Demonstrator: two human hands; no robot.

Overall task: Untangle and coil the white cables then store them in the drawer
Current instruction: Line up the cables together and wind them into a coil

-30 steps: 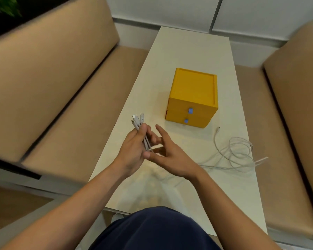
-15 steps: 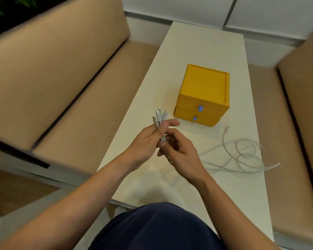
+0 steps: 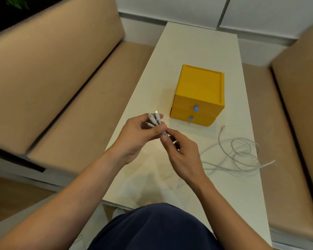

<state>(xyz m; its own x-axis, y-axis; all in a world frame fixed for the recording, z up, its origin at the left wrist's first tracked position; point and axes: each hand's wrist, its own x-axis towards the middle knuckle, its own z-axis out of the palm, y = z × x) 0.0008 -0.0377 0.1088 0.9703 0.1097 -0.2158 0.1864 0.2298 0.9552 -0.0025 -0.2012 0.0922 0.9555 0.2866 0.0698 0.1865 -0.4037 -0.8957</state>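
Observation:
My left hand grips a bunch of white cable ends, their plugs sticking up past the fingers. Just below it, my right hand pinches the same cables with thumb and fingers. The rest of the white cables lies in loose tangled loops on the table to the right, one plug end pointing at the box. A yellow two-drawer box with blue pulls stands beyond my hands, both drawers closed.
The long cream table runs away from me between two tan padded benches, one on the left and one on the right. My dark-trousered lap sits at the table's near edge.
My right hand went from open beside the cable ends to pinching them below my left hand. The camera shifted, so everything sits further right in view.

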